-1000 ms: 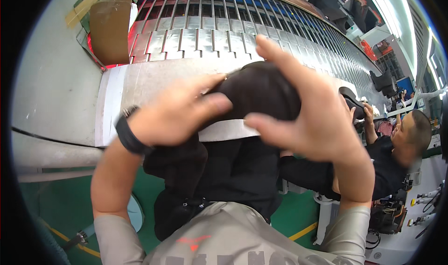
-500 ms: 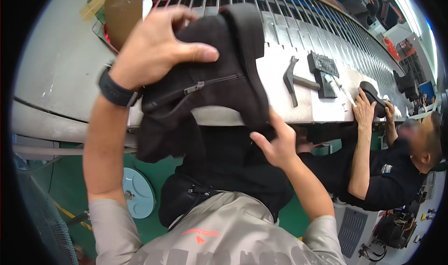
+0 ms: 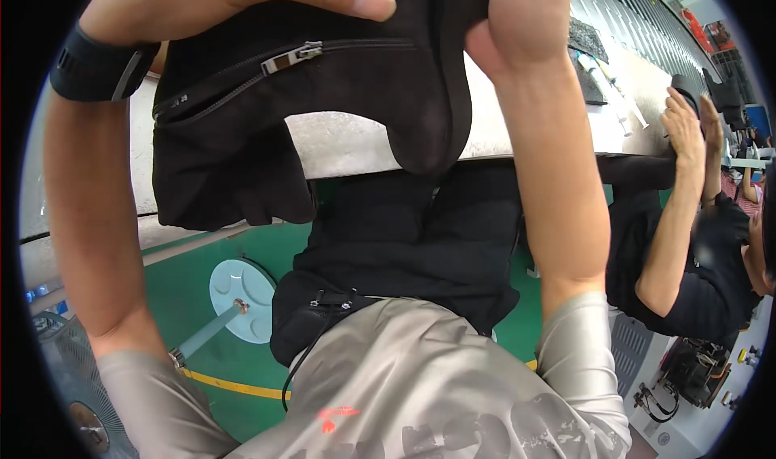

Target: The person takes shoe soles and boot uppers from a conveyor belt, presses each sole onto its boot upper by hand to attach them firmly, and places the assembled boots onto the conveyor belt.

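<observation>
A black suede-like boot is held up in front of me, on its side, with its sole edge toward the right. Its metal zip is partly open, and the soft shaft hangs down at the left. My left hand, with a black watch on the wrist, grips the boot from above, thumb laid across the upper. Beside the sole, my right hand is raised with its palm near or against the boot's edge. Its fingers run out past the top of the picture or behind the boot.
On the workbench lie a dark block and white tubes. At the right, a co-worker's hands hold a dark shoe. A light blue round stool base stands on the green floor, near a fan.
The boot and both hands have come closer and higher in view. My right hand has moved from the boot's lower end up along the sole. The hammer has gone out of sight.
</observation>
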Action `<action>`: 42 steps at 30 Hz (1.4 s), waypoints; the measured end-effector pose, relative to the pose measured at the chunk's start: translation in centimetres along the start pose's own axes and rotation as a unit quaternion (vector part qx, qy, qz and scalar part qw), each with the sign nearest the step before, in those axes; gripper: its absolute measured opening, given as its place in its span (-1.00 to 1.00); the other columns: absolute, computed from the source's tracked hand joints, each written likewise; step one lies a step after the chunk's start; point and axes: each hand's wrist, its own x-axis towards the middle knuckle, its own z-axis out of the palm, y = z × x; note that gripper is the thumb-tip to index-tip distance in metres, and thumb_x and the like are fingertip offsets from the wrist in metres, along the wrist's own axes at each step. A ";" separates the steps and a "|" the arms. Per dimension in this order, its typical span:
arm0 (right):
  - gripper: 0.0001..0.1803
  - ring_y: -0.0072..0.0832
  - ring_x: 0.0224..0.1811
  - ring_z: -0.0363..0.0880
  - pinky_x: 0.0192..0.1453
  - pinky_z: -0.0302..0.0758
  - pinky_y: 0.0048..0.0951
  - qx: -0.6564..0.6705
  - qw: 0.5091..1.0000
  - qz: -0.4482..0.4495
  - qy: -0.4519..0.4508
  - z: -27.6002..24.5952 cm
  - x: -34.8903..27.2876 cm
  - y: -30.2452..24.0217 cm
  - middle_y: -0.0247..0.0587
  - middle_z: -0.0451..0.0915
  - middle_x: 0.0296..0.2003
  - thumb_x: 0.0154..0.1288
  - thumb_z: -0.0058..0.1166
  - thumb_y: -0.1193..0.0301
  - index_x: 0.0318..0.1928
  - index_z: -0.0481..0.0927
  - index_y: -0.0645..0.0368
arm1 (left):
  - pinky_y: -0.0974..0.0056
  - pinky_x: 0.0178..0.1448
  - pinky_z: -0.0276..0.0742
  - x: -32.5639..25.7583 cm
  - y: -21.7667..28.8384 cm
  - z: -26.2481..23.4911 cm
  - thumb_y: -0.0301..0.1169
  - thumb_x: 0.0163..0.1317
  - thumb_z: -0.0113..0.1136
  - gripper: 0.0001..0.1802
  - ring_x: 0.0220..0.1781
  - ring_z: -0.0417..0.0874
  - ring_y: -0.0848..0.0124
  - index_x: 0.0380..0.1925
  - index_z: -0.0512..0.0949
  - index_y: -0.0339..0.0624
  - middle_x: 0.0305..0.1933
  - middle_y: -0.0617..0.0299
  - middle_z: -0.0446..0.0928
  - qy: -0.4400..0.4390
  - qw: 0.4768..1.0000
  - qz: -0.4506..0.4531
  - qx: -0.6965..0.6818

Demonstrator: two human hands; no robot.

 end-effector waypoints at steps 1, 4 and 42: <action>-0.52 -0.38 -0.06 0.77 0.16 0.66 -0.35 0.035 0.999 -0.033 0.019 -0.8 -0.1 0.8 -0.15 0.77 -0.10 0.74 -0.17 0.07 0.05 0.65 0.21 | 0.16 0.07 0.66 0.1 -0.2 0.0 0.07 0.03 0.74 -0.16 -0.07 0.76 0.17 0.01 0.66 -0.50 -0.14 -0.10 0.75 -0.003 1.000 0.001 0.000; -0.56 -0.38 -0.05 0.76 0.17 0.65 -0.36 0.108 0.989 -0.097 -0.014 -2.4 -2.3 1.3 -0.17 0.76 -0.09 0.75 -0.18 0.13 0.07 0.65 0.22 | 0.17 0.13 0.65 0.6 -0.4 0.4 -0.03 0.03 0.76 -0.21 -0.03 0.75 0.22 0.04 0.66 -0.47 -0.08 -0.07 0.77 -0.044 0.997 -0.003 -0.069; -0.72 -0.86 -0.28 0.33 -0.19 0.26 -0.71 -0.261 0.946 -0.150 0.117 1.2 -1.6 0.1 -0.60 0.50 -0.29 0.64 0.11 0.35 0.16 0.61 0.29 | 0.08 0.07 0.65 0.4 -3.9 1.1 0.05 -0.15 0.77 -0.10 -0.07 0.76 -0.12 0.08 0.64 -0.37 -0.18 -0.19 0.71 0.045 0.999 0.004 -0.005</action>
